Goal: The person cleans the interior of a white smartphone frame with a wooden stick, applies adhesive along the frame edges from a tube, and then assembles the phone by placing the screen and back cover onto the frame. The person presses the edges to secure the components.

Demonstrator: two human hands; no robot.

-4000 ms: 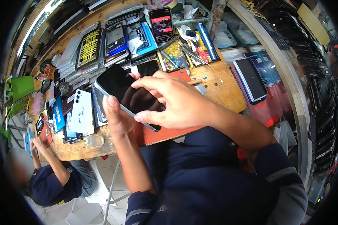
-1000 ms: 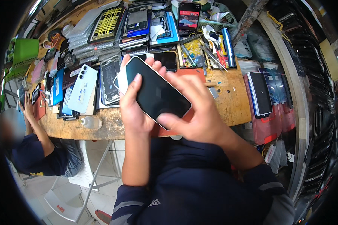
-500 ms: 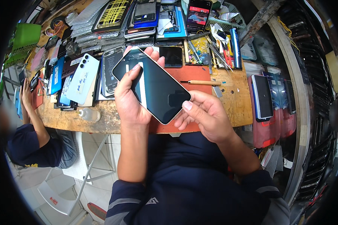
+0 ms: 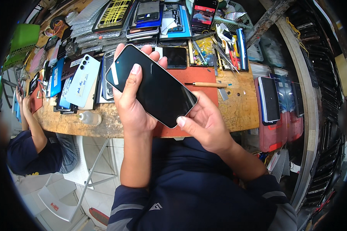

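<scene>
In the head view, a dark-screened phone is held screen up above the near middle of the tabletop, over the orange mat, and is slanted so that one end is pointed far left and the other near right. It could be dropped if the left hand were loosened, since its weight seems to be borne mostly there; near the tabletop's near edge, a slip might be ended on the floor rather than on the mat. The glass could be smudged, or the screen strained, if the thumb resting on it were pressed too hard. If the phone were lowered carelessly to the right, the wooden-handled tool lying across the mat might be struck and the screen scratched. By the left hand the phone is firmly grasped, its palm set underneath, its thumb laid over the screen and its fingertips curled around the far long edge. By the right hand the near-right end is lightly grasped, with the thumb set at the near corner and the fingers bent beneath. Both forearms are brought in from the near side and angled inward toward the phone.
</scene>
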